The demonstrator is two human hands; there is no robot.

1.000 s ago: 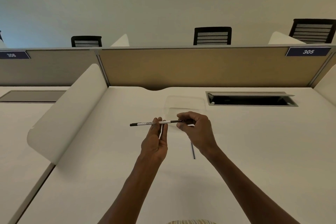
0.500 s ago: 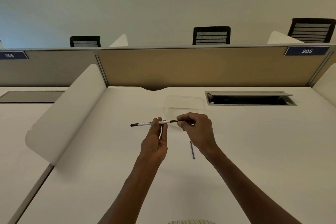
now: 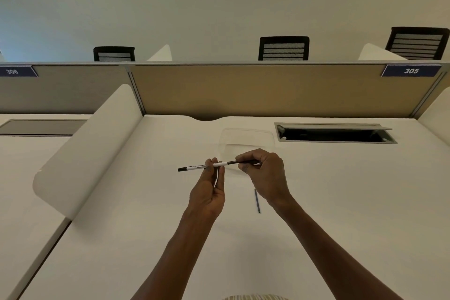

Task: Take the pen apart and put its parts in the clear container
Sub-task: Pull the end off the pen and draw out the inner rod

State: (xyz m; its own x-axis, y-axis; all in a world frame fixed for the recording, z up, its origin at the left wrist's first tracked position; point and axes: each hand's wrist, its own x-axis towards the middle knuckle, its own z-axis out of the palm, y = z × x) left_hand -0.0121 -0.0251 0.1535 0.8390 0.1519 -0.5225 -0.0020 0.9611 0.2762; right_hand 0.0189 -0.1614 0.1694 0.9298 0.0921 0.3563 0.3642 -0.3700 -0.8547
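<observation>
The left hand (image 3: 208,192) pinches the middle of the pen (image 3: 214,165) with its fingertips, and the right hand (image 3: 264,173) curls its fingers around the pen's dark end. The pen is held level above the white desk (image 3: 341,202), just in front of the clear box (image 3: 246,140). A thin rod (image 3: 257,201) lies on the desk near the right wrist.

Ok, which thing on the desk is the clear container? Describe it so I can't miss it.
Start at the tan partition behind the white desk. Just left of the dark cable slot sits the container, beyond both hands holding the pen. It's a faint see-through tray, nearly invisible against the desk.
</observation>
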